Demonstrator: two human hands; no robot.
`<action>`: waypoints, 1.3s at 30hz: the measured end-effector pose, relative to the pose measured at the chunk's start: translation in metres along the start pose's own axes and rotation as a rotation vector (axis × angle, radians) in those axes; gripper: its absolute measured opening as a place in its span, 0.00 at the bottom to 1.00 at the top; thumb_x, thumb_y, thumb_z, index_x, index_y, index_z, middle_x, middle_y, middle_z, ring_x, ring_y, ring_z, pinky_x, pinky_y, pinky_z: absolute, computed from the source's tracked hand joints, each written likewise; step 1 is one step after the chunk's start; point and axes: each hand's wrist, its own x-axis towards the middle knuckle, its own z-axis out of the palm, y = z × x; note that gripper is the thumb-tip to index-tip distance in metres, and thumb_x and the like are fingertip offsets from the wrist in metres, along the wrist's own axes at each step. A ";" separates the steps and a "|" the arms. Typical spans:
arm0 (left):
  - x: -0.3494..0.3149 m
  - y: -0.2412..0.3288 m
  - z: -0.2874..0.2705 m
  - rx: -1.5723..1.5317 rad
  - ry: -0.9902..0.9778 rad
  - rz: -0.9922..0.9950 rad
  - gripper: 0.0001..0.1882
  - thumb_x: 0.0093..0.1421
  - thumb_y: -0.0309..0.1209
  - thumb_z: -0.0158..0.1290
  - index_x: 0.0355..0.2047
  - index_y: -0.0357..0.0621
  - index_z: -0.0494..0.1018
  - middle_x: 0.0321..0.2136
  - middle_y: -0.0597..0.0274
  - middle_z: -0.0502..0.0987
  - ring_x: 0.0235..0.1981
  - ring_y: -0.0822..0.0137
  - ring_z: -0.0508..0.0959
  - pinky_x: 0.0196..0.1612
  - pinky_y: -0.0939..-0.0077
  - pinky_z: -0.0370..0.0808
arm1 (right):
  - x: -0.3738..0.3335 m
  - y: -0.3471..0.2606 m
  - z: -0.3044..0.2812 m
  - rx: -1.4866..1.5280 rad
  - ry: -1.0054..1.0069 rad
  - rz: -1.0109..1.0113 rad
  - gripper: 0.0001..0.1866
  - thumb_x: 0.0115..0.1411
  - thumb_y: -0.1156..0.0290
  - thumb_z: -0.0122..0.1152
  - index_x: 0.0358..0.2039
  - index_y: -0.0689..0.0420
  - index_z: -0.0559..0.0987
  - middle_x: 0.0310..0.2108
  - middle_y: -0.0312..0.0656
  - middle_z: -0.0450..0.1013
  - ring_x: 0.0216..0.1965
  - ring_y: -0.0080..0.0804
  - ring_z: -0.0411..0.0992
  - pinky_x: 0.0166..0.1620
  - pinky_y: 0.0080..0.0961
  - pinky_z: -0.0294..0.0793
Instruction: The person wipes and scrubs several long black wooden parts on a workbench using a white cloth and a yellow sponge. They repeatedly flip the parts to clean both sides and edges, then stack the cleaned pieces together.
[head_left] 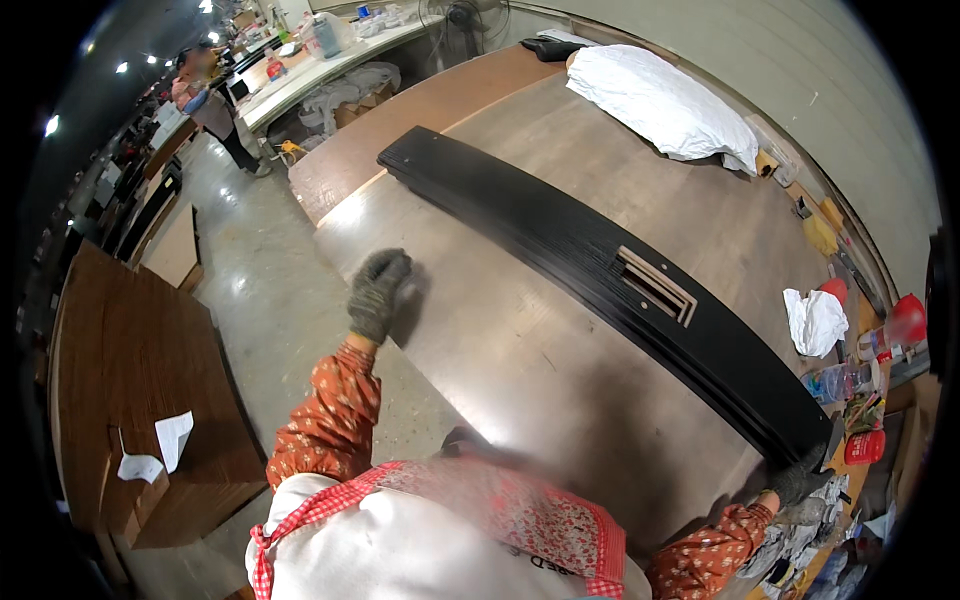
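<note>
A long black wooden panel [520, 205] with grooved edges and a rectangular cutout [655, 285] lies diagonally across the worktable. My left hand [380, 293], in a grey-green knit glove, is above the table's left edge, apart from the panel. Its fingers are curled in, and the palm is hidden. At the panel's near right end is my right hand [797, 482], in a dark glove. Its fingers look closed beside the corner, where a thin dark grey piece [832, 440] sticks up; whether the hand grips this or the panel is unclear.
The worktable [480, 320] has a white cloth bundle [665, 105] at its far side. Crumpled white paper [815, 322], a plastic bottle [838, 382], a red tub [865, 447] and rags line the right edge. Brown boards [140, 390] stand left. Another person [215, 110] stands far left.
</note>
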 end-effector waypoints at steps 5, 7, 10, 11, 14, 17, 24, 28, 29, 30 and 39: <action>0.126 -0.033 -0.064 0.509 -0.062 0.244 0.16 0.64 0.28 0.50 0.52 0.40 0.73 0.42 0.59 0.77 0.38 0.66 0.78 0.44 0.73 0.76 | 0.005 0.014 -0.003 -0.069 -0.053 0.207 0.57 0.49 0.30 0.62 0.69 0.54 0.56 0.64 0.54 0.62 0.60 0.54 0.65 0.61 0.43 0.66; 0.172 -0.056 -0.075 0.111 -0.003 0.179 0.16 0.65 0.27 0.48 0.52 0.40 0.73 0.43 0.57 0.77 0.39 0.65 0.78 0.44 0.72 0.76 | 0.005 0.006 -0.005 -0.200 -0.033 0.204 0.55 0.50 0.32 0.63 0.67 0.60 0.59 0.63 0.55 0.63 0.60 0.55 0.65 0.60 0.43 0.67; 0.247 -0.081 -0.086 0.706 0.073 0.646 0.17 0.65 0.24 0.47 0.54 0.41 0.72 0.48 0.55 0.77 0.44 0.65 0.78 0.47 0.72 0.75 | 0.019 0.018 -0.012 -0.256 -0.074 0.148 0.54 0.52 0.37 0.65 0.66 0.64 0.59 0.60 0.54 0.67 0.58 0.47 0.68 0.58 0.37 0.69; 0.277 -0.097 -0.101 0.638 -0.005 0.667 0.19 0.63 0.22 0.48 0.56 0.41 0.70 0.51 0.55 0.75 0.47 0.64 0.77 0.49 0.72 0.75 | 0.031 0.030 -0.010 -0.288 -0.098 0.170 0.53 0.52 0.37 0.65 0.66 0.63 0.59 0.59 0.54 0.67 0.58 0.45 0.68 0.58 0.37 0.69; 0.317 -0.116 -0.072 0.563 -0.229 0.467 0.31 0.59 0.16 0.52 0.63 0.43 0.63 0.61 0.53 0.67 0.58 0.60 0.71 0.59 0.69 0.70 | 0.037 0.041 -0.014 -0.035 -0.200 0.328 0.39 0.56 0.46 0.64 0.62 0.54 0.66 0.52 0.45 0.72 0.39 0.31 0.68 0.38 0.23 0.64; 0.349 -0.144 -0.104 0.375 -0.529 0.425 0.43 0.52 0.15 0.58 0.67 0.38 0.53 0.66 0.49 0.60 0.67 0.57 0.61 0.68 0.63 0.60 | 0.008 -0.003 -0.006 0.302 -0.261 0.417 0.30 0.56 0.49 0.67 0.57 0.44 0.73 0.45 0.34 0.74 0.36 0.26 0.71 0.35 0.26 0.70; 0.387 -0.144 -0.144 0.385 -0.884 0.422 0.46 0.52 0.14 0.56 0.69 0.42 0.50 0.68 0.49 0.56 0.68 0.58 0.59 0.61 0.63 0.69 | 0.012 0.031 -0.028 0.729 -0.267 0.603 0.26 0.58 0.48 0.63 0.52 0.50 0.77 0.46 0.37 0.76 0.43 0.31 0.74 0.44 0.31 0.73; 0.410 -0.122 -0.142 0.137 -0.756 -0.058 0.39 0.61 0.24 0.49 0.71 0.47 0.47 0.70 0.52 0.52 0.68 0.57 0.57 0.64 0.63 0.63 | 0.019 0.038 -0.036 0.819 -0.336 0.656 0.29 0.59 0.45 0.61 0.54 0.52 0.76 0.48 0.40 0.76 0.46 0.36 0.74 0.50 0.34 0.73; 0.412 -0.111 -0.136 -0.030 -0.649 -0.253 0.35 0.66 0.30 0.45 0.71 0.48 0.46 0.70 0.53 0.50 0.69 0.57 0.57 0.66 0.63 0.59 | 0.012 0.025 -0.032 0.824 -0.252 0.707 0.31 0.59 0.43 0.60 0.54 0.53 0.75 0.50 0.41 0.75 0.48 0.39 0.73 0.53 0.37 0.71; 0.405 -0.097 -0.105 -0.161 -0.532 -0.368 0.36 0.66 0.32 0.45 0.71 0.44 0.45 0.71 0.54 0.48 0.69 0.58 0.55 0.69 0.64 0.54 | 0.014 0.026 -0.039 0.794 -0.192 0.711 0.32 0.59 0.42 0.59 0.54 0.54 0.75 0.52 0.42 0.73 0.49 0.40 0.72 0.54 0.38 0.71; 0.382 -0.055 -0.033 -0.392 -0.764 -0.618 0.26 0.70 0.48 0.38 0.53 0.37 0.66 0.48 0.52 0.70 0.48 0.57 0.71 0.55 0.62 0.65 | 0.015 0.031 -0.033 0.793 -0.247 0.718 0.28 0.61 0.47 0.59 0.53 0.56 0.76 0.49 0.42 0.76 0.49 0.38 0.73 0.53 0.34 0.73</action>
